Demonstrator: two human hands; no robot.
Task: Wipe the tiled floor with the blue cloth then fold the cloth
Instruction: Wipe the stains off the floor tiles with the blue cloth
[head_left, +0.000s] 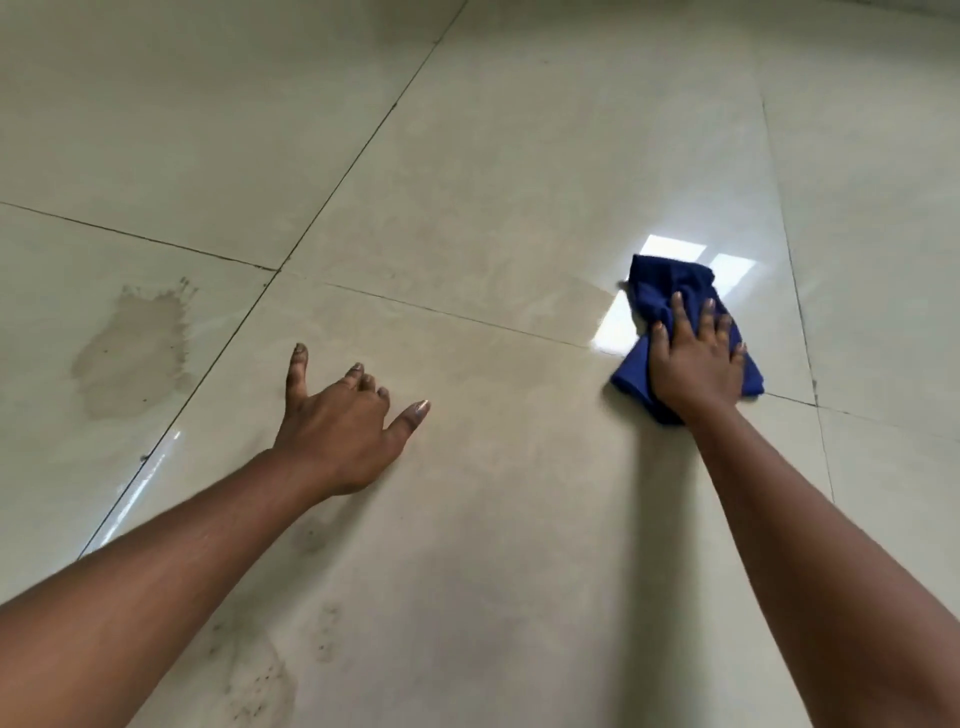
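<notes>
We find the tiled floor (519, 156) filling the whole view: large pale glossy tiles divided by thin dark grout lines, with a bright window reflection on the tile to the right

The largest mark we note is a dull greyish stain (132, 353) on the tile at far left, well apart from both hands. A second patch of dark speckled smudges (260, 675) lies at the bottom edge, between the two forearms and nearer the left one. Both appear unwiped, so we judge the wiping step under way and the folding not yet begun

The blue cloth (670, 301) lies bunched on the floor at right, beside the reflection and just past the grout line. Its long axis runs from near-left to far-right, roughly in line with the right forearm. The right hand (696, 364) lies flat on top of it, fingers straight and somewhat spread, palm pressing the cloth to the tile; cloth shows ahead of the fingertips and to both sides of the palm

The left hand (343, 421) rests on the bare floor, fingers spread, thumb out to the right, holding nothing; we read it as a brace

The governing relation: the cloth sits under the right hand, while the remaining soil lies to that hand's left and nearer the body. In our judgement the coming stroke must sweep leftward across the grout lines, and the left hand stands in that path
</notes>
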